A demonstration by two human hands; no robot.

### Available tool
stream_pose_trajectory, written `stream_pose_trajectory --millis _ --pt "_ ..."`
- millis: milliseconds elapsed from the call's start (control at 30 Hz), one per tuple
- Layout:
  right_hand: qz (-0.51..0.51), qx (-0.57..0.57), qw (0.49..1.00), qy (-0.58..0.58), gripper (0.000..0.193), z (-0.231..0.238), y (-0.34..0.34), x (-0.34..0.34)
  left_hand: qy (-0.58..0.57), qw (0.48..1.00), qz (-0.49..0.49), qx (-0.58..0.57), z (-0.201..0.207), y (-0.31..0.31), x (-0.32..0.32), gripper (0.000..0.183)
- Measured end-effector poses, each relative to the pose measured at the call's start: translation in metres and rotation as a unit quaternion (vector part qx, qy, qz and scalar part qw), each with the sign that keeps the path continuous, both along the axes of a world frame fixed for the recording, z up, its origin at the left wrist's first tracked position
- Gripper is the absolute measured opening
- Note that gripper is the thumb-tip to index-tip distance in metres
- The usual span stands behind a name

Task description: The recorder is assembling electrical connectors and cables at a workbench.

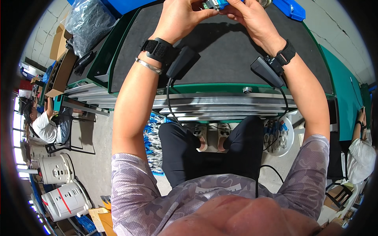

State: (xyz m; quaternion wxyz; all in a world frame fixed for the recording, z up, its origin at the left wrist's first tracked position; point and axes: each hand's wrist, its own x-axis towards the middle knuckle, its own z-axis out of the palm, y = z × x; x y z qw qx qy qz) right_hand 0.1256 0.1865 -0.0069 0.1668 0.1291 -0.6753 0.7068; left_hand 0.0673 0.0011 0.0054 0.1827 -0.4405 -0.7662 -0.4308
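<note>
At the top edge of the head view, my hands meet over the far part of the dark work mat (220,55). My left hand (180,16) is closed, its thumb and fingers pinching a small green circuit board (208,5). Right against the board is a blue connector (221,3), gripped between the thumb and fingers of my right hand (255,19). The frame edge cuts off part of both hands and of these parts. Whether board and connector are joined, I cannot tell. Beside my right fingers, a shiny metallic thing (265,3) shows partly.
A blue bin (290,10) stands at the far right, a clear plastic bag (88,25) at the far left. Black boxes (183,62) hang on cables from my wrists. Bundled cables fill a white bucket (290,135) and a blue crate (152,145) below. Other people sit at both sides.
</note>
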Motion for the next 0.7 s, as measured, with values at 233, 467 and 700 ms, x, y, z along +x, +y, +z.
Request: stream_pose_trajectory --millis 233,467,700 --pt "-0.014 0.000 1.000 0.003 0.027 -0.0028 -0.0025 0.0012 0.014 1.000 0.012 -0.018 -0.0001 -0.0012 -0.0006 0.037" --pt "-0.020 0.016 0.999 0.018 0.028 -0.0065 -0.0043 0.0009 0.021 1.000 -0.012 -0.005 -0.0031 -0.0018 -0.0020 0.037" --pt "-0.010 0.037 0.999 0.027 0.028 -0.0041 -0.0036 0.0016 0.017 1.000 -0.022 -0.002 -0.0003 -0.0042 0.0012 0.034"
